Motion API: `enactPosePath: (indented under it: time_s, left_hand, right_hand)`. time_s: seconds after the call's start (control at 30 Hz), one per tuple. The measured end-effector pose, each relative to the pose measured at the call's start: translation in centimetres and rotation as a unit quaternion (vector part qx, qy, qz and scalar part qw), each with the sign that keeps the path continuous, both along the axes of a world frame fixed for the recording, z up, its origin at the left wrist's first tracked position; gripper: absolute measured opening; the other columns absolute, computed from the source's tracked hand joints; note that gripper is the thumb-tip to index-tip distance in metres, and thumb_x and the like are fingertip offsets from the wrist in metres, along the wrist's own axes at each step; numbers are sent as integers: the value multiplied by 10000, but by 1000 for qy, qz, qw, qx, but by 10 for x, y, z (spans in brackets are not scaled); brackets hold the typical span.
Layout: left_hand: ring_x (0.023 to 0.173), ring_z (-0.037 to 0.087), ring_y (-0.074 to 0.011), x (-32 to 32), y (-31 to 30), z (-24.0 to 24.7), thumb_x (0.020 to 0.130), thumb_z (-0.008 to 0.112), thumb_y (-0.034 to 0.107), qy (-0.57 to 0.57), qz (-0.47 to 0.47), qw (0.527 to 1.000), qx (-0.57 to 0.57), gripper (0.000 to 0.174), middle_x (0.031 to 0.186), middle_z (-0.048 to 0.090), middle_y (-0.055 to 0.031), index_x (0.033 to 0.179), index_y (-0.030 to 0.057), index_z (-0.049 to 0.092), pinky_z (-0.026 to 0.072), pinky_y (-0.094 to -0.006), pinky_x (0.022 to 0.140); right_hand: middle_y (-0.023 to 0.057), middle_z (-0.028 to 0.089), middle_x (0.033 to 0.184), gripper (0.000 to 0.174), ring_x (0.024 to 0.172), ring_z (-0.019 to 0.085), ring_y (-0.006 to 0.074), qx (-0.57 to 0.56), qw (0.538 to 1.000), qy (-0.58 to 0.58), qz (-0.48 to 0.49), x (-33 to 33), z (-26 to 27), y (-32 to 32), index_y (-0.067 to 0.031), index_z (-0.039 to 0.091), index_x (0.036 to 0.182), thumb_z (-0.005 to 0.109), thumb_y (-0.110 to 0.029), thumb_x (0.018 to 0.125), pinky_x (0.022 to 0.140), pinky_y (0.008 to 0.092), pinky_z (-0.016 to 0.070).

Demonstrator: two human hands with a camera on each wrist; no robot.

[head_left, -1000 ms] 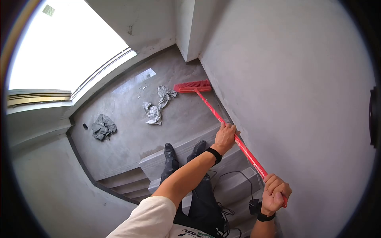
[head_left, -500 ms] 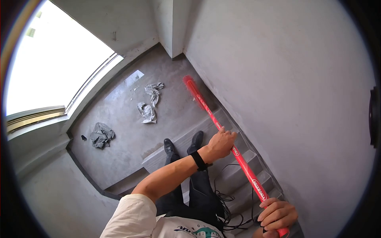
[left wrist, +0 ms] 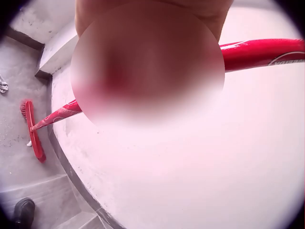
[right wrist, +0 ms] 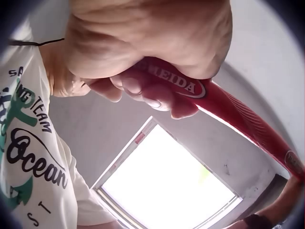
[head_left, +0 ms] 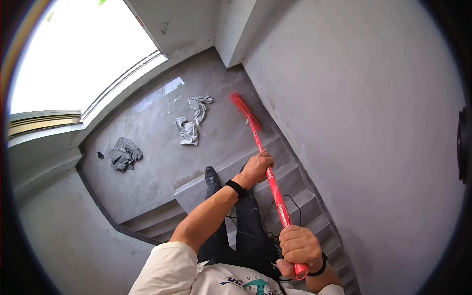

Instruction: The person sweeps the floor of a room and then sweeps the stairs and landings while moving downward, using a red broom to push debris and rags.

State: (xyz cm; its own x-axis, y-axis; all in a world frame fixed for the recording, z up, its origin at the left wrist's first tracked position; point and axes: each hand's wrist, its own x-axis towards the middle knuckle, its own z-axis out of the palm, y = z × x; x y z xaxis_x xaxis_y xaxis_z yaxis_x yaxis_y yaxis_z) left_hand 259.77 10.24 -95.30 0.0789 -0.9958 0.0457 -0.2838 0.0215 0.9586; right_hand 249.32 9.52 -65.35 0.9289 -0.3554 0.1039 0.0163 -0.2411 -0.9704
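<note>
A red broom slants across the head view, its head on the landing floor close to the right wall. My left hand grips the middle of the red handle; lower down, my right hand is wrapped round the handle near its end. In the left wrist view the broom head shows beyond the hand, whose grip is blurred. The right wrist view shows curled fingers under the handle.
Two crumpled pale cloths or papers and a dark crumpled one lie on the landing. Steps descend beside the right wall. A black cable runs by the legs. A bright window is at upper left.
The broom head has turned from lying crosswise to slanting down toward the right. Both hands have shifted left with the handle, still gripping it, and the handle stands steeper in view.
</note>
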Motion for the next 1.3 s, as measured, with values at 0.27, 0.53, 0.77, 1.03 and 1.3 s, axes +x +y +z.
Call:
enactPosePath:
  time_s: [0.27,0.53,0.77,1.03,1.3]
  left_hand:
    - [761,580,-343,28,-30,-16,678,596,12,65,-39,997,-5,60,747,576,-131,666,15,537,495,-395,789]
    - [876,620,-349,67,16,4,631,600,-38,69,111,991,-20,92,839,641,-160,705,4,566,408,-426,1055]
    - [840,607,-326,4,-2,5,669,600,-2,107,168,975,-95,55,802,608,-124,708,14,565,492,-411,849]
    - [733,592,-331,49,78,-6,646,628,68,42,72,996,19,70,719,587,-128,666,32,572,477,-421,657]
    - [688,588,-339,108,172,23,628,635,83,-64,87,991,83,74,672,575,-129,664,43,585,469,-419,626]
  right_hand:
    - [33,467,528,213,474,483,197,-101,992,27,-73,71,-20,8,-66,423,540,617,0,601,532,327,456]
    - [43,442,523,190,474,475,212,-17,1000,8,12,89,0,16,-56,437,537,606,25,568,520,327,437]
    - [30,465,498,172,447,475,176,-62,995,75,32,65,8,15,-58,441,533,590,-33,615,568,332,485]
    - [57,473,519,173,468,464,199,50,995,33,-74,85,4,42,-42,436,539,563,50,612,577,345,470]
    - [54,495,533,163,480,483,183,182,977,-38,-104,95,10,71,-33,451,577,554,36,681,592,382,465]
